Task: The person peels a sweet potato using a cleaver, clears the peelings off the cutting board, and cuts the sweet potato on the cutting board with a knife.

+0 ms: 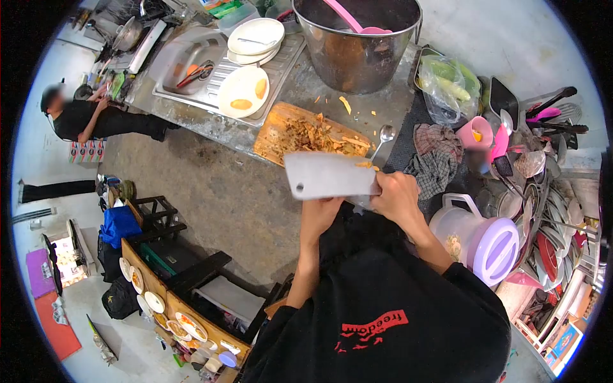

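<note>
A wide metal cleaver [332,175] is raised in front of the body, with its blade pointing left. Closed round its handle is my right hand [397,196]. My left hand [321,217] is just below the blade, its fingers mostly hidden behind the metal. Beyond the cleaver lies a wooden chopping board [273,133] at the counter's edge, covered with orange-brown peelings and scraps [313,135]. A few orange bits stick to the blade near the handle. A spoon [385,134] rests to the right of the board.
Behind the board are a large metal pot [357,57], a plate with two orange pieces [241,94] and a sink [185,64]. A checked cloth [435,167] and a lidded jug [491,246] are at right. Another person [83,118] stands far left.
</note>
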`<state>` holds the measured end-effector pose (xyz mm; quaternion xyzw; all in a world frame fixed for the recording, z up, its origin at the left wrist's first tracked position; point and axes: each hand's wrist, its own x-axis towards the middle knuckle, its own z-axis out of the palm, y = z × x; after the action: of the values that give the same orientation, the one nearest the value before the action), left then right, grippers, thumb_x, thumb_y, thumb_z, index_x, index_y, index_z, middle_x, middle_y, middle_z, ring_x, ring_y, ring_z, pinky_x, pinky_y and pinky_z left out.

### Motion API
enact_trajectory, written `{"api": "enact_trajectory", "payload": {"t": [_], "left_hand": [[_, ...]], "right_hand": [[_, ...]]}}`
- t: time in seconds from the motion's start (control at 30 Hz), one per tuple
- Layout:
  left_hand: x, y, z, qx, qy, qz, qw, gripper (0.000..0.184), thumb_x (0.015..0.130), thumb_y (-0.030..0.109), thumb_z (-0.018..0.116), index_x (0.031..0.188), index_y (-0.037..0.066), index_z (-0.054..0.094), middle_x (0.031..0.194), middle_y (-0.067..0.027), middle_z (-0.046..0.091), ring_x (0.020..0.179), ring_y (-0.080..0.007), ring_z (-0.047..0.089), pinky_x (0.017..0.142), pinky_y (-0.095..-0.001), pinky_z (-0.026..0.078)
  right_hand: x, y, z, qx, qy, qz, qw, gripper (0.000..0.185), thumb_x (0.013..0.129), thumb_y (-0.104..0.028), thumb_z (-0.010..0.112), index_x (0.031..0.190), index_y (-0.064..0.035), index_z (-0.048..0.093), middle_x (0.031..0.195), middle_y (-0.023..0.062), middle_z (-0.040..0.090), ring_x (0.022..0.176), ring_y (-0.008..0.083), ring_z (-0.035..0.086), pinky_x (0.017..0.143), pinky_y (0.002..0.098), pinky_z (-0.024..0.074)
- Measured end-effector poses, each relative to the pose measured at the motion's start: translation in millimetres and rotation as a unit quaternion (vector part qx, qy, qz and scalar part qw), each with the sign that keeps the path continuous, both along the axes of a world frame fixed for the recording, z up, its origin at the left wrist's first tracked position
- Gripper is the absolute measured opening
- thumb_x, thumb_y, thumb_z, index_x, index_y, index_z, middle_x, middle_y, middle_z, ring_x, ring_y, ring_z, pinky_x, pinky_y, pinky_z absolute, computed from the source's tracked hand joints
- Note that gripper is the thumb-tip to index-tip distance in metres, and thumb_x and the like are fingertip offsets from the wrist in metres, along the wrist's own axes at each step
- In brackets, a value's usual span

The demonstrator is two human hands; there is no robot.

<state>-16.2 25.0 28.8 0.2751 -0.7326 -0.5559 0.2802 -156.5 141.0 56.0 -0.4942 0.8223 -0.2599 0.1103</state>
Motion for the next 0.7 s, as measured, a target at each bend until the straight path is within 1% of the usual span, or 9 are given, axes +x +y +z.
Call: {"api": "enact_trajectory", "payload": {"t": [0.2, 0.23, 0.27, 0.3, 0.4, 0.47, 0.57, 0.63, 0.7], "left_hand": [[-2.0, -1.8, -13.7, 0.207, 0.014, 0.012, 0.978, 0.03, 0.08, 0.004, 0.066, 0.109, -0.002, 0.058, 0.108, -0.0117, 0.062, 0.098, -0.0202, 0.06, 0.085, -0.033, 0.047], [-0.7, -7.3, -16.0, -0.025, -0.012, 0.004, 1.0, 0.032, 0.081, 0.005, 0.066, 0.111, -0.002, 0.057, 0.108, -0.0107, 0.062, 0.096, -0.0188, 0.06, 0.083, -0.0309, 0.048], [-0.4, -10.5, -14.3, -0.255, -0.039, -0.004, 0.966, 0.034, 0.081, 0.006, 0.067, 0.113, -0.001, 0.056, 0.107, -0.0098, 0.062, 0.093, -0.0174, 0.061, 0.08, -0.0289, 0.048], [-1.4, -9.4, -12.0, -0.255, -0.039, -0.003, 0.966, 0.034, 0.081, 0.006, 0.067, 0.113, -0.001, 0.056, 0.107, -0.0098, 0.062, 0.093, -0.0174, 0.061, 0.08, -0.0289, 0.048], [-9.1, 0.9, -3.1, 0.142, -0.035, 0.046, 0.988, 0.037, 0.09, 0.019, 0.063, 0.119, 0.002, 0.048, 0.097, -0.0072, 0.059, 0.081, -0.0119, 0.059, 0.069, -0.0252, 0.05], [-10.0, 1.2, -7.7, 0.234, 0.013, 0.042, 0.971, 0.033, 0.091, 0.02, 0.061, 0.115, 0.003, 0.049, 0.094, -0.0061, 0.058, 0.078, -0.0106, 0.058, 0.067, -0.0254, 0.049], [-5.2, -0.6, -8.4, 0.362, 0.061, 0.055, 0.929, 0.027, 0.095, 0.026, 0.054, 0.11, 0.004, 0.048, 0.089, -0.0051, 0.057, 0.071, -0.0092, 0.055, 0.061, -0.0258, 0.049], [3.2, -11.7, -17.1, 0.569, 0.109, -0.012, 0.815, 0.035, 0.098, 0.034, 0.046, 0.117, 0.004, 0.046, 0.092, -0.0072, 0.059, 0.075, -0.0124, 0.059, 0.064, -0.0263, 0.05], [-5.4, -3.6, -4.3, 0.534, 0.14, 0.02, 0.834, 0.038, 0.099, 0.036, 0.043, 0.119, 0.004, 0.045, 0.093, -0.0081, 0.059, 0.077, -0.0138, 0.061, 0.066, -0.0266, 0.051]], "right_hand": [[-7.8, 2.0, 2.6, 0.003, 0.047, -0.02, 0.999, 0.01, 0.058, -0.01, 0.066, 0.063, -0.0033, 0.062, 0.056, 0.0169, 0.059, 0.055, 0.0348, 0.061, 0.053, 0.0411, 0.0494], [-7.4, 3.4, 2.3, -0.013, 0.023, 0.009, 1.0, 0.01, 0.057, -0.01, 0.066, 0.063, -0.0034, 0.061, 0.056, 0.0161, 0.059, 0.055, 0.0344, 0.061, 0.053, 0.0415, 0.049], [-6.8, 4.3, 1.5, -0.029, -0.003, 0.039, 0.999, 0.011, 0.057, -0.01, 0.067, 0.063, -0.0035, 0.06, 0.056, 0.0152, 0.059, 0.056, 0.0341, 0.061, 0.053, 0.0419, 0.0485], [-6.5, 4.5, -0.5, -0.029, -0.003, 0.04, 0.999, 0.011, 0.057, -0.01, 0.067, 0.063, -0.0035, 0.06, 0.056, 0.0152, 0.059, 0.056, 0.0341, 0.061, 0.053, 0.0419, 0.0485], [-2.9, 7.5, -4.6, -0.047, -0.012, 0.13, 0.99, 0.013, 0.054, -0.01, 0.067, 0.061, -0.0047, 0.057, 0.056, 0.0126, 0.058, 0.056, 0.0334, 0.06, 0.052, 0.0427, 0.047], [3.8, 4.1, -3.4, -0.091, -0.02, 0.173, 0.98, 0.016, 0.048, -0.004, 0.064, 0.057, -0.0067, 0.051, 0.055, 0.0089, 0.054, 0.054, 0.0308, 0.056, 0.047, 0.0412, 0.0413], [8.4, 3.7, -3.1, -0.052, -0.026, 0.189, 0.98, 0.016, 0.051, -0.009, 0.068, 0.061, -0.0065, 0.054, 0.057, 0.0097, 0.057, 0.056, 0.0323, 0.059, 0.051, 0.0427, 0.0455], [10.0, 3.7, -2.8, -0.052, -0.026, 0.193, 0.979, 0.017, 0.051, -0.009, 0.068, 0.061, -0.006, 0.054, 0.057, 0.0097, 0.057, 0.056, 0.032, 0.059, 0.051, 0.0426, 0.0455], [10.6, 4.2, -2.1, -0.051, -0.027, 0.196, 0.979, 0.017, 0.051, -0.009, 0.068, 0.061, -0.0055, 0.054, 0.057, 0.0096, 0.057, 0.056, 0.0318, 0.059, 0.051, 0.0426, 0.0455]]}}
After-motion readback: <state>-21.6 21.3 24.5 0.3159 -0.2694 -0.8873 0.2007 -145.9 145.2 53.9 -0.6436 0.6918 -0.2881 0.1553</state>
